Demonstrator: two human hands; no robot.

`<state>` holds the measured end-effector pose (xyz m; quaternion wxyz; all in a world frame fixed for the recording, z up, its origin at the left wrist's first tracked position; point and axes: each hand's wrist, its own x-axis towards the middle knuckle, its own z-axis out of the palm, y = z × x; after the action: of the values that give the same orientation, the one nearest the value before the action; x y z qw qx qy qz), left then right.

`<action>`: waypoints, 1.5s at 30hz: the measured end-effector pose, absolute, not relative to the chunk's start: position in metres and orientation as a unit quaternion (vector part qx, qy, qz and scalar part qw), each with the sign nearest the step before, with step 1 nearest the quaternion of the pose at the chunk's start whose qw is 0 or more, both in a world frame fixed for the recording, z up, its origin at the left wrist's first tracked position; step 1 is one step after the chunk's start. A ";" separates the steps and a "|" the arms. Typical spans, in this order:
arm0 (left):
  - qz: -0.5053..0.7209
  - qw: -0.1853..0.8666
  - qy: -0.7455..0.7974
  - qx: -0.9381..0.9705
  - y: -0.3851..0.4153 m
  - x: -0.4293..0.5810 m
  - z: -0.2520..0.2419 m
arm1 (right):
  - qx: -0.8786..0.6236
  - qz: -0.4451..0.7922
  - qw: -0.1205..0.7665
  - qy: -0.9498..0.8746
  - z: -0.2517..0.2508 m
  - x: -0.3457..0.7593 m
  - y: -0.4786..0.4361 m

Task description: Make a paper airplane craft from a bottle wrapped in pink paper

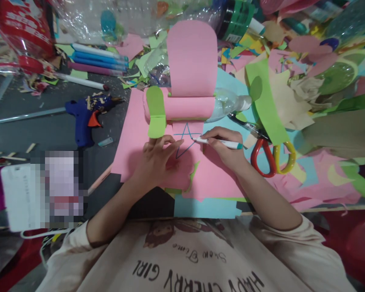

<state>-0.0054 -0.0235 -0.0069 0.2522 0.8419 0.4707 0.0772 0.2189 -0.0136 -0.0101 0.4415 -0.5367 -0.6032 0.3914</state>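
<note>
In my right hand (226,148) is a white marker pen (231,143) with a teal end, its tip on pink paper (182,164). Blue lines of a star (187,134) show on that paper. My left hand (158,158) rests on the paper left of the star, thumb apart from the partly bent fingers, holding nothing. Just beyond the hands lies a clear plastic bottle (228,103) on its side, wrapped in pink paper. A tall pink flap (193,59) stands out on its far side, and a green strip (156,111) hangs over its left end.
A blue glue gun (86,117) lies at left, near several markers (97,59). Scissors (263,156) with red and yellow handles lie right of my right hand, partly under a green paper strip (267,101). Paper scraps (316,178) and plastic bottles (134,16) crowd the right and back.
</note>
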 end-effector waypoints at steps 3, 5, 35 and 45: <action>0.082 0.248 0.469 0.844 -0.024 -0.006 -0.007 | -0.534 0.419 0.442 -0.587 -0.010 0.221 -0.013; 0.085 0.243 0.467 0.846 -0.024 -0.007 -0.008 | -0.533 0.428 0.442 -0.581 -0.011 0.221 -0.013; 0.090 0.244 0.457 0.850 -0.023 -0.009 -0.011 | -0.529 0.467 0.509 -0.493 -0.014 0.226 -0.016; 0.109 0.207 0.434 0.870 -0.023 -0.010 -0.010 | -0.476 0.397 0.392 -0.680 -0.006 0.202 -0.024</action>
<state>-0.0097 -0.0225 -0.0104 0.2069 0.8701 0.4339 0.1089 0.2019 -0.0238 -0.0060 0.3918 -0.4764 -0.6796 0.3970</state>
